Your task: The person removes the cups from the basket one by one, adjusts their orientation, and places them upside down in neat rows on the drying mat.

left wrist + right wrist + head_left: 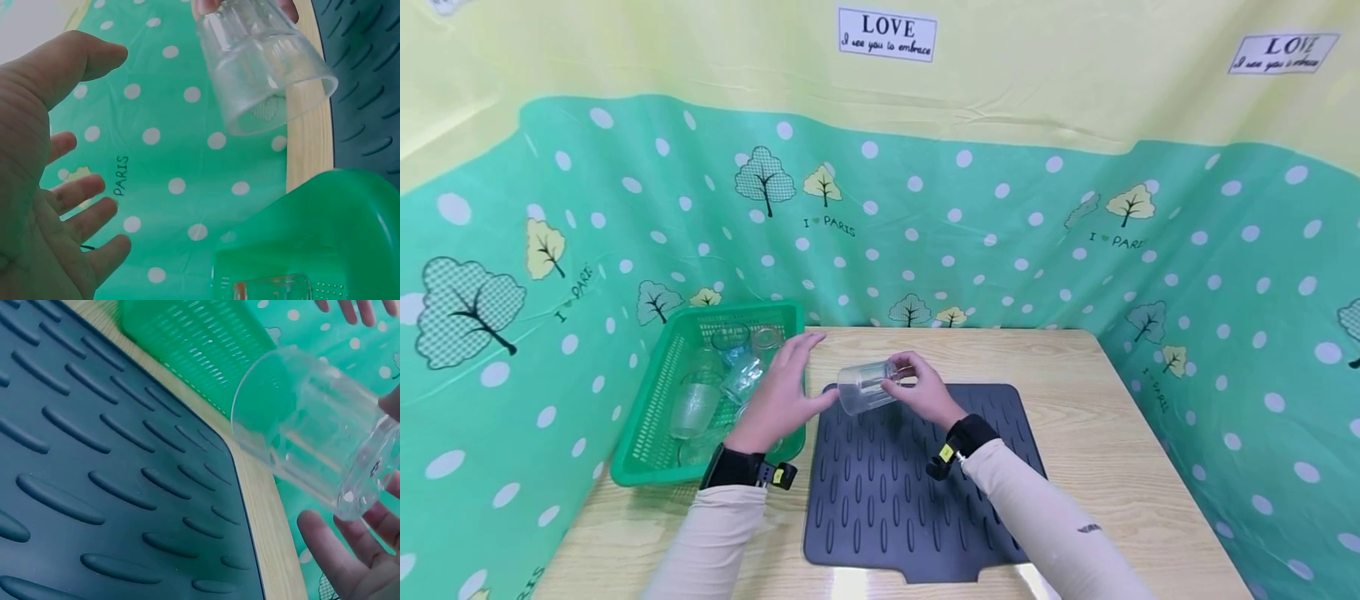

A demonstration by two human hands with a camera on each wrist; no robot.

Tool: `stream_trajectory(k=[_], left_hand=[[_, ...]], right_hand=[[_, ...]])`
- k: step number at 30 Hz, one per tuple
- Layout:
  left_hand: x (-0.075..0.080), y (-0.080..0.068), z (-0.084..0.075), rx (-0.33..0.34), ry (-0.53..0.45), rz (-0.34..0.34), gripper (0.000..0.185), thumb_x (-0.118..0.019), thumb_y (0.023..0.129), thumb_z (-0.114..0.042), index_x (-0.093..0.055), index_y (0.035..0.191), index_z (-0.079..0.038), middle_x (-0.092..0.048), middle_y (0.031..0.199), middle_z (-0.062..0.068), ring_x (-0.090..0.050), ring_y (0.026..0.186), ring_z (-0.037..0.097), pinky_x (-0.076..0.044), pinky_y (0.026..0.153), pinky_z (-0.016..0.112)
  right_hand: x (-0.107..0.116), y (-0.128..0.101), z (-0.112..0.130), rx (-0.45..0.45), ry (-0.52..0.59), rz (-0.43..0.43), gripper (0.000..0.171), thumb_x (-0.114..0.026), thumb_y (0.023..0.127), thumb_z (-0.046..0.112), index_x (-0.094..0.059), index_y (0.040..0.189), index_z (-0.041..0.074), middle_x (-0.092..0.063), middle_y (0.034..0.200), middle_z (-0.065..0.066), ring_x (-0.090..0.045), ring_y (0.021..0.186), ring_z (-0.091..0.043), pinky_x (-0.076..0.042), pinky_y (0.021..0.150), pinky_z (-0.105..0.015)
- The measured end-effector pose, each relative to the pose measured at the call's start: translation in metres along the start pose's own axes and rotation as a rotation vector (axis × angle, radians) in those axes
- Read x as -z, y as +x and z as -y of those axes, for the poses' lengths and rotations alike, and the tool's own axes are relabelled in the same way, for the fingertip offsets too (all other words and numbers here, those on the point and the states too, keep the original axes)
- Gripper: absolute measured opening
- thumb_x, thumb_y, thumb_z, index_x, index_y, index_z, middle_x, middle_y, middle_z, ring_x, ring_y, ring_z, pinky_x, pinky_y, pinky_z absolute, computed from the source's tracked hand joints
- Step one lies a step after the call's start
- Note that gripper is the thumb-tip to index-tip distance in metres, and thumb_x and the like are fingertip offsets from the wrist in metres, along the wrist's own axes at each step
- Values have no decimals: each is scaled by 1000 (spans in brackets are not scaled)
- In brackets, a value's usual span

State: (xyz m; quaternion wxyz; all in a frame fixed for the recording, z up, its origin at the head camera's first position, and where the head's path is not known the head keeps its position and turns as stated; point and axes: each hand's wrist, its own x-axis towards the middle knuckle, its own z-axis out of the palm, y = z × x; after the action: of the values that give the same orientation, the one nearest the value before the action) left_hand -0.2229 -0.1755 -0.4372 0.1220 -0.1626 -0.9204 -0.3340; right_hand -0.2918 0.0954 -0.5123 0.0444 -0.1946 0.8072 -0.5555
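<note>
I have the fingers of the right hand (pixel 927 395) curled round the base end of a clear glass (pixel 859 390), tipped sideways in the air. Just beside its mouth, I see the left hand (pixel 778 396) with fingers spread wide. Below is a dark ridged mat (pixel 880 517); left of it, a green basket (pixel 655 477) holds more glassware (pixel 695 408) on the wooden surface (pixel 1138 475).

hands: 2, one left hand (pixel 778 398), one right hand (pixel 928 393)
held glass (pixel 863 389): just the 1
green basket (pixel 655 477): 1
glasses (pixel 695 410) in the basket: 4 at least, too piled up for an exact number
ridged mat (pixel 887 500): only 1
wrist cameras (pixel 785 476): 2 of those
sleeves (pixel 1052 517): 2
wooden table (pixel 1120 450): 1
LOVE labels (pixel 887 35): 2 readable ones
</note>
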Motion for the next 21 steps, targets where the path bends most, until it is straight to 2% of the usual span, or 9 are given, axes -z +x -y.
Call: stream_trajectory(k=[4,8,12,17,21], left_hand=[[1,1,1,16,13,2,87,-81,91,-33,-33,162,-19,-33,164,11,-30,152,33,-40,116,57],[0,1,2,30,22,5,87,-81,91,-33,-33,162,-19,-32,164,11,-29,152,34,-39,116,58],[-2,1,3,37,38,16,88,-80,91,-36,-31,162,-19,-32,164,12,-29,152,35,-40,116,58],[-4,1,5,50,45,28,88,-80,91,-34,-31,162,-15,-34,163,14,-30,151,37,-39,116,59],[-5,0,5,66,54,39,87,-79,92,-34,-31,162,-13,-34,163,15,-30,151,37,-38,117,58]], right_hand=[[-4,-2,0,47,-143,-15,47,-75,96,24,-57,137,11,-58,129,-9,-58,117,-26,-52,97,-46],[-7,-3,0,116,-336,-16,52,-76,94,25,-57,140,10,-56,132,-9,-58,116,-24,-54,95,-42],[-10,-3,2,164,-483,-27,56,-78,93,29,-57,141,11,-56,134,-10,-60,115,-23,-55,94,-40],[-15,-1,7,214,-585,-46,56,-78,92,32,-59,140,12,-58,130,-9,-60,108,-22,-57,84,-37],[-20,0,13,212,-622,-47,54,-76,93,34,-61,140,11,-59,129,-9,-60,107,-23,-57,80,-36]])
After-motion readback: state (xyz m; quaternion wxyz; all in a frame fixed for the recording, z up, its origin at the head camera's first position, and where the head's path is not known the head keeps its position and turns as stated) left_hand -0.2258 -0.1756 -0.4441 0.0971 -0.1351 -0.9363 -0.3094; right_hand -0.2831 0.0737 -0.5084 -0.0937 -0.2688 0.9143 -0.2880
